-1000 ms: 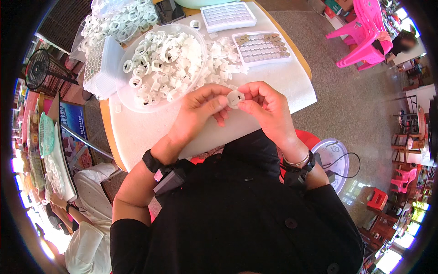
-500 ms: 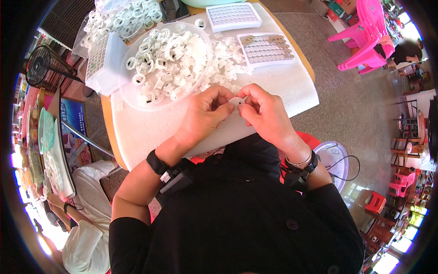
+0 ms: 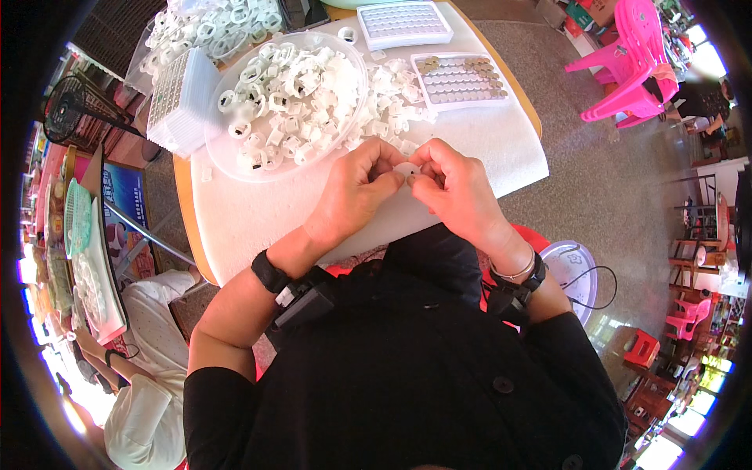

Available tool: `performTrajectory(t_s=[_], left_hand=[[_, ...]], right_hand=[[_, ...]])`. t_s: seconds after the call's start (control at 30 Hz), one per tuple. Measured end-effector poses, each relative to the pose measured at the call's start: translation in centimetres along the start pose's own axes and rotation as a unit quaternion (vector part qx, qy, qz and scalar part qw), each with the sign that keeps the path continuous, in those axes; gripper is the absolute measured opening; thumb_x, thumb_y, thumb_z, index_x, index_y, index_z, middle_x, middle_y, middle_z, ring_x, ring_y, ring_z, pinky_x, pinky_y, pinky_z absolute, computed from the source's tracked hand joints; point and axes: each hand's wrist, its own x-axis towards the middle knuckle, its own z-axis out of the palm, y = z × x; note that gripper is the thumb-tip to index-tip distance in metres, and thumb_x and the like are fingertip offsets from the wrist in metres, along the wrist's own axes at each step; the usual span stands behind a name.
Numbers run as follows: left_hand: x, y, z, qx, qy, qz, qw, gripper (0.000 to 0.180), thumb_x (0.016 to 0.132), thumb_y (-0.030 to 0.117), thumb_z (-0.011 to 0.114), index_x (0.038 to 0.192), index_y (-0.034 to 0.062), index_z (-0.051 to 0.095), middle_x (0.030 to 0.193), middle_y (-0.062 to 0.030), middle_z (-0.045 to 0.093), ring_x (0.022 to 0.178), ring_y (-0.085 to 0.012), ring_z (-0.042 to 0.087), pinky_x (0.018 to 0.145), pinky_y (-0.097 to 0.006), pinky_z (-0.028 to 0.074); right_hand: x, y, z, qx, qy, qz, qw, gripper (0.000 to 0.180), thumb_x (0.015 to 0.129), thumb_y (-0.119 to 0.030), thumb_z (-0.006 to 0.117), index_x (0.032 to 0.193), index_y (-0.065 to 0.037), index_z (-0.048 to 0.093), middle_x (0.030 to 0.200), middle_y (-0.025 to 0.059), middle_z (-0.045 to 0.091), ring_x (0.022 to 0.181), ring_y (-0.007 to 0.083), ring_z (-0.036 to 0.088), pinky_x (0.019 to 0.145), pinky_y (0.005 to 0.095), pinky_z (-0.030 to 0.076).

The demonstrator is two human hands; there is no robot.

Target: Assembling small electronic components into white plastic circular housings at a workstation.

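Between the fingertips of both hands is a small round white plastic piece (image 3: 406, 169) with a dark spot on it. My left hand (image 3: 356, 186) pinches its left side, thumb and fingers closed. On the other side my right hand (image 3: 457, 188) grips it the same way. Both hands are just above the near part of the white-covered table (image 3: 266, 227). Beyond them lies a heap of loose white plastic parts (image 3: 392, 98), next to a large round clear tray (image 3: 227, 160) piled with white ring-shaped parts (image 3: 294, 102).
A white tray (image 3: 470, 103) with rows of small round discs lies at the far right, another tray (image 3: 403, 43) behind it. Stacked white trays (image 3: 176, 117) stand at the left. Pink chairs (image 3: 638, 47) are off to the right. At lower left sits another person in white (image 3: 145, 415).
Both hands keep their pinch on the round piece with barely any motion. The view has shifted slightly, and the person at lower left has moved an arm a little.
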Motion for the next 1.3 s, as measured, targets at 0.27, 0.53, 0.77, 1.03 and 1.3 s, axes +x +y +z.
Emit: performTrajectory(t_s=[0.27, 0.53, 0.77, 1.03, 1.3], left_hand=[[-0.1, 0.2, 0.5, 0.031, 0.017, -0.002, 0.999, 0.011, 0.084, 0.009, 0.064, 0.088, 0.0007, 0.058, 0.07, -0.0005, 0.057, 0.062, -0.0055, 0.048, 0.056, -0.023, 0.042], [-0.1, 0.7, 0.5, 0.073, 0.03, 0.006, 0.997, 0.012, 0.083, 0.008, 0.064, 0.087, -0.002, 0.057, 0.071, -0.0061, 0.06, 0.062, -0.0085, 0.051, 0.057, -0.025, 0.044], [-0.1, 1.3, 0.7, 0.125, 0.03, 0.029, 0.991, 0.014, 0.082, 0.009, 0.064, 0.088, -0.0025, 0.058, 0.072, -0.0073, 0.061, 0.063, -0.0101, 0.052, 0.058, -0.026, 0.044], [0.4, 0.4, -0.1, 0.072, -0.012, -0.009, 0.997, 0.014, 0.081, 0.009, 0.063, 0.09, -0.0013, 0.06, 0.071, -0.0042, 0.059, 0.065, -0.0078, 0.052, 0.059, -0.026, 0.045], [0.4, 1.1, -0.4, 0.1, -0.05, -0.043, 0.993, 0.014, 0.081, 0.007, 0.06, 0.094, -0.0001, 0.059, 0.076, -0.0013, 0.059, 0.068, -0.0054, 0.053, 0.06, -0.022, 0.043]], right_hand=[[0.4, -0.1, -0.5, -0.099, 0.009, -0.063, 0.993, 0.01, 0.08, -0.008, 0.059, 0.087, -0.002, 0.057, 0.068, 0.0184, 0.061, 0.064, 0.0361, 0.061, 0.055, 0.04, 0.047], [0.7, 0.2, 0.3, -0.131, 0.017, -0.1, 0.986, 0.011, 0.078, -0.006, 0.059, 0.084, -0.001, 0.051, 0.071, 0.0187, 0.061, 0.067, 0.0378, 0.061, 0.057, 0.0435, 0.048], [0.2, 0.5, 0.6, -0.105, 0.021, -0.076, 0.991, 0.011, 0.08, -0.005, 0.06, 0.087, -0.001, 0.053, 0.073, 0.0191, 0.063, 0.068, 0.0379, 0.063, 0.058, 0.0425, 0.049], [0.2, 1.0, -0.6, 0.011, -0.033, 0.025, 0.999, 0.011, 0.083, -0.004, 0.058, 0.094, 0.001, 0.057, 0.069, 0.0042, 0.061, 0.057, 0.0094, 0.057, 0.053, 0.0244, 0.046], [0.7, 0.5, -1.2, 0.088, -0.099, 0.111, 0.985, 0.015, 0.081, -0.003, 0.059, 0.094, 0.003, 0.057, 0.067, 0.0019, 0.058, 0.056, 0.0068, 0.053, 0.051, 0.0222, 0.044]])
